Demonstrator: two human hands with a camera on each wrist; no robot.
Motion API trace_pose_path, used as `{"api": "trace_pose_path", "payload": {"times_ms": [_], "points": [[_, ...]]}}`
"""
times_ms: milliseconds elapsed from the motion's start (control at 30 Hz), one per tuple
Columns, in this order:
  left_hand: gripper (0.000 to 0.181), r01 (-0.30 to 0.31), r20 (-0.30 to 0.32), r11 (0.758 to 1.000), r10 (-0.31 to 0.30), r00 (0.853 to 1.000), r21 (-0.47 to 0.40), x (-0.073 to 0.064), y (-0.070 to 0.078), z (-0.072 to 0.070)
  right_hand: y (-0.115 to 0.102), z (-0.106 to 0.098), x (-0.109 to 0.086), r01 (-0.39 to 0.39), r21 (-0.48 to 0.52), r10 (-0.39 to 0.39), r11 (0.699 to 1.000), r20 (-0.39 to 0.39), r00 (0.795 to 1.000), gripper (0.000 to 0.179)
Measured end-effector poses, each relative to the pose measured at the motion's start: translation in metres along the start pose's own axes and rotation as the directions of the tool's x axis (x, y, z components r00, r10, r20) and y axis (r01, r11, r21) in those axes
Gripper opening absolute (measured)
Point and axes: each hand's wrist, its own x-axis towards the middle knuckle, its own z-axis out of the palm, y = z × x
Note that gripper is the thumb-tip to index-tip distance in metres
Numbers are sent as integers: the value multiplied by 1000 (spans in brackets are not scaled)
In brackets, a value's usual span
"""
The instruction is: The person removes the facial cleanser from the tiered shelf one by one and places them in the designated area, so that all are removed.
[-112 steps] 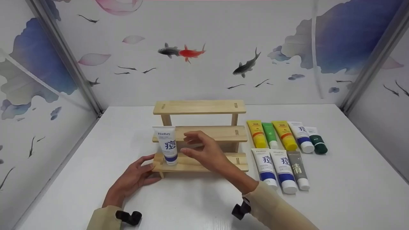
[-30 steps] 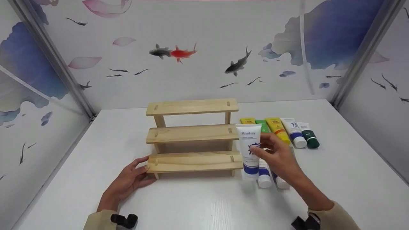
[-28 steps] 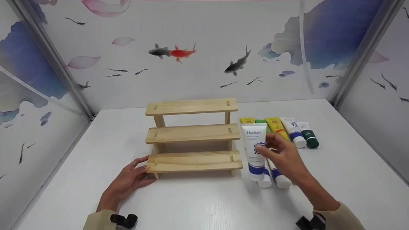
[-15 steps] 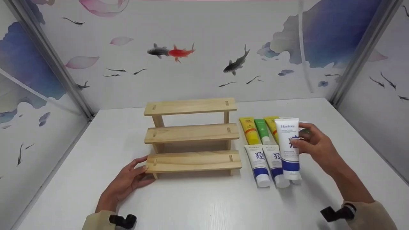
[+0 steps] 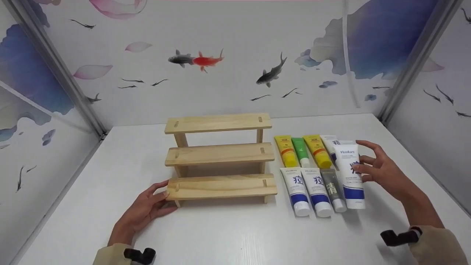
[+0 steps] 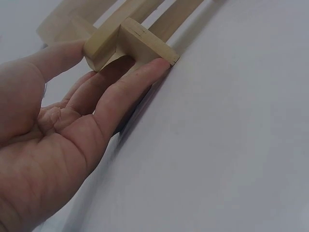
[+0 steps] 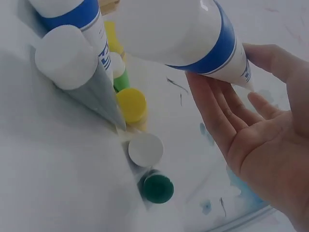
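In the head view, my right hand [image 5: 390,173] holds a white squeeze tube [image 5: 347,180] with a blue band between thumb and fingers. The tube is upright, cap down, at the right end of the front row of tubes. The right wrist view shows it raised over the table, the thumb on one side and fingers on the other. My left hand [image 5: 145,208] grips the left end of the bottom step of a three-step wooden stand [image 5: 224,188]. In the left wrist view its thumb lies on the step of the stand [image 6: 145,38], with fingertips against the leg.
Two white tubes [image 5: 295,187] and a grey tube [image 5: 332,189] lie in front. Behind them lie yellow tubes [image 5: 317,151], a green tube [image 5: 301,151] and a partly covered white tube [image 5: 328,142]. A dark green cap [image 7: 158,188] shows in the right wrist view. Printed walls surround the table.
My right hand was beside the upright tube on the bottom step; it has since taken the tube and carried it right, past the other tubes. My left hand stays on the stand.
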Motion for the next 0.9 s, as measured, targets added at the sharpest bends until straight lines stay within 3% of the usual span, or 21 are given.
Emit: {"api": "trace_pose_path", "payload": {"times_ms": [200,433,700,900], "points": [[72,2,-5,1000,-2,1000,10,1,0,-1,25,-10,3,-81,-13,82,997,58,995,78],[69,-5,31,1000,6,1000,-10,1,0,-2,46,-14,4,-184,-41,187,982,117,975,84],[69,-21,54,1000,22,998,-10,0,1,-5,50,-11,5,-244,-103,260,964,179,949,92],[68,-7,35,1000,7,999,0,1,-1,-3,49,-9,4,-290,-164,319,943,193,928,94]]}}
